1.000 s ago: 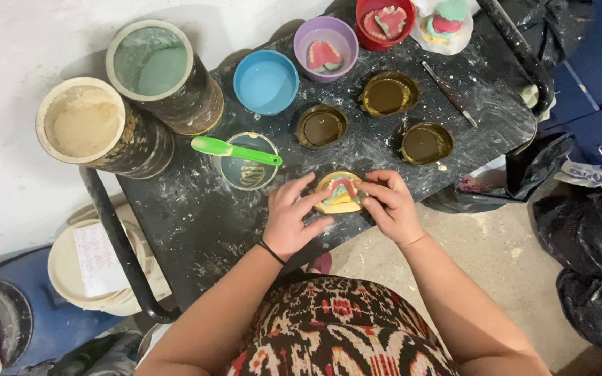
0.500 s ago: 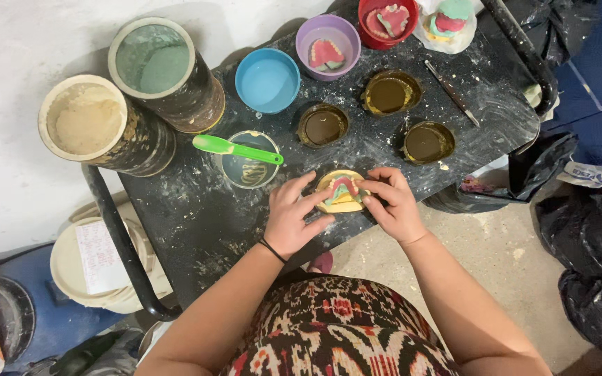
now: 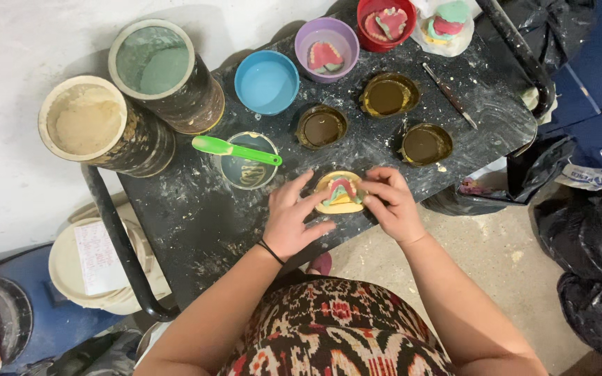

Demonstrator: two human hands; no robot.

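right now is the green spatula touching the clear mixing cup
Touching. The head view shows the green spatula lying flat across the rim of the clear cup, its ends overhanging both sides.

The person's arms were bare, with no sleeves showing. A thin black band (image 3: 271, 251) circled the wrist of the left hand (image 3: 291, 221). A red, black and cream patterned garment (image 3: 336, 331) covered the torso.

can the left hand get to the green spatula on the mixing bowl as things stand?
Probably yes. The green spatula lies across the mixing bowl, just left of and beyond the left hand, with nothing between them. But that hand is on the dental mould and would have to let go.
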